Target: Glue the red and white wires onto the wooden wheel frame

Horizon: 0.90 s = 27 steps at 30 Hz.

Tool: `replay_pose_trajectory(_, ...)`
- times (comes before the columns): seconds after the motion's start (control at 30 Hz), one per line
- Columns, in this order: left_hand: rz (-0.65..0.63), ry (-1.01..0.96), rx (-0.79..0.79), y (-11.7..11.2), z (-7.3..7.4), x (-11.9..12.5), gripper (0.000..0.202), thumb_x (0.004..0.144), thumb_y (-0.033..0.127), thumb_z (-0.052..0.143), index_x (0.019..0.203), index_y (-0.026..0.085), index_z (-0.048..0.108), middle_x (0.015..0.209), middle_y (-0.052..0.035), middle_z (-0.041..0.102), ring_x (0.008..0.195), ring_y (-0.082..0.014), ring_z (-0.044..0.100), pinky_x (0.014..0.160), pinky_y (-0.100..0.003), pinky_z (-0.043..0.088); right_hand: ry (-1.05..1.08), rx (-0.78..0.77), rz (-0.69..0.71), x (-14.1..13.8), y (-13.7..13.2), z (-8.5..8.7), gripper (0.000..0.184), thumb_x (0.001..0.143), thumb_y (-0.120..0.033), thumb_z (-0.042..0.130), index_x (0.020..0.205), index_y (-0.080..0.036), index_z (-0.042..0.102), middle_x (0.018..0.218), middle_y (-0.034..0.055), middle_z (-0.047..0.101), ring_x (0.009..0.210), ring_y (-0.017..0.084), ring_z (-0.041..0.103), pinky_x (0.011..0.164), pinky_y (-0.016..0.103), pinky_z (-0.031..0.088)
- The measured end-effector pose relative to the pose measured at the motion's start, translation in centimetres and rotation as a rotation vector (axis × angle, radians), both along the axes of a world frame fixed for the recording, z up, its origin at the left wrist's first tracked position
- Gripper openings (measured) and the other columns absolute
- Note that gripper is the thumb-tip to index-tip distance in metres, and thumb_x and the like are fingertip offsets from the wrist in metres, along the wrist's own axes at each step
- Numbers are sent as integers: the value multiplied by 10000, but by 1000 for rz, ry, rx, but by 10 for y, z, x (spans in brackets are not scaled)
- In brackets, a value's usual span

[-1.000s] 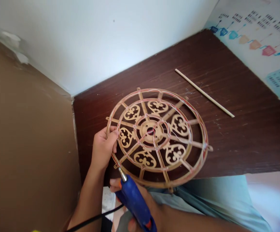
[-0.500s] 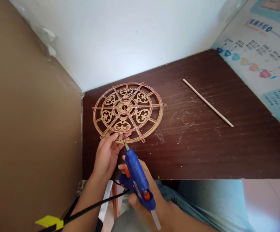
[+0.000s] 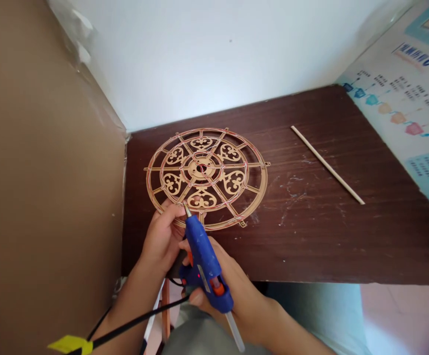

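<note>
A round wooden fretwork wheel with heart-shaped cut-outs and reddish lines lies flat on the dark brown table. My left hand pinches the wheel's near rim, thumb on top. My right hand grips a blue hot glue gun with an orange trigger; its metal nozzle touches the wheel's near rim beside my left thumb. A clear glue stick pokes out of the gun's back end. The gun's black cord runs off to the lower left.
A thin wooden stick lies on the table to the right. A brown cardboard panel stands on the left, a white wall behind. A printed poster lines the right side. A yellow tag sits on the cord.
The wheel, held tilted up near me a second ago, now lies flat on the table. The glue gun's nozzle has moved onto the near rim.
</note>
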<state>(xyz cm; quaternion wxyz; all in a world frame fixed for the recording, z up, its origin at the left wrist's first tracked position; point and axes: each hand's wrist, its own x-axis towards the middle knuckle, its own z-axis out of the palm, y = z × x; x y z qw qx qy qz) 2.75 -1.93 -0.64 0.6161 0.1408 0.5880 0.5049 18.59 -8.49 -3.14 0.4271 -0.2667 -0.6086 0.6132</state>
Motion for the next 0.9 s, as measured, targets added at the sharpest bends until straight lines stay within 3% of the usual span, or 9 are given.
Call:
replay_pose_trajectory(0.1,45,10,19,1,1,3,296,574,204,823,843,206,699,726,64,696,564,-111,622,536,-233,539,-19,-8,6,1,0,-3,617,1089,-580,659,1584,-240,522,1458,152,666,1277,297,671,1156,480,554)
replay_pose_trajectory(0.17,94,22,43,1,2,4,303,567,196,823,833,214,680,768,63,720,635,-120,668,593,-234,571,-18,-58,9,-1,-5,-9,593,1091,-590,642,1576,-263,543,1451,149,667,1280,304,677,1143,470,570)
replay_pose_trajectory(0.23,138,36,64,3,3,5,309,563,198,831,826,215,669,845,43,768,749,-147,724,690,-256,614,29,-156,-26,-7,-14,-19,618,1060,-667,641,1542,-286,582,1378,142,679,1155,287,716,1006,416,642)
replay_pose_trajectory(0.3,176,49,92,5,5,6,303,559,194,835,809,213,664,891,24,793,838,-169,749,753,-266,624,87,-259,-99,-14,-23,-31,760,971,-821,645,1520,-298,601,1300,136,681,983,262,733,818,372,680)
replay_pose_trajectory(0.4,228,58,128,10,10,6,285,558,183,837,772,218,653,880,24,791,874,-174,751,760,-256,612,92,-316,-100,-23,-31,-45,817,911,-905,629,1457,-297,626,1254,136,676,930,264,728,814,404,685)
replay_pose_trajectory(0.63,308,53,201,17,12,10,261,583,156,800,795,232,666,825,71,741,862,-133,728,859,-248,610,28,-338,-9,-22,-23,-45,681,1004,-741,672,1513,-307,547,1217,115,688,888,249,726,721,392,677)
replay_pose_trajectory(0.8,268,117,180,19,7,11,250,597,222,765,783,240,599,858,42,768,897,-187,753,825,-295,612,-44,-296,19,-5,-14,-36,396,1094,-466,691,1428,-253,669,1419,126,690,1141,264,725,950,474,663)
replay_pose_trajectory(0.9,272,125,205,18,7,11,235,604,218,760,774,243,600,846,29,774,915,-210,764,861,-324,625,-37,-292,22,2,-15,-36,352,1094,-413,706,1395,-233,693,1455,124,682,1203,271,716,1007,490,645)
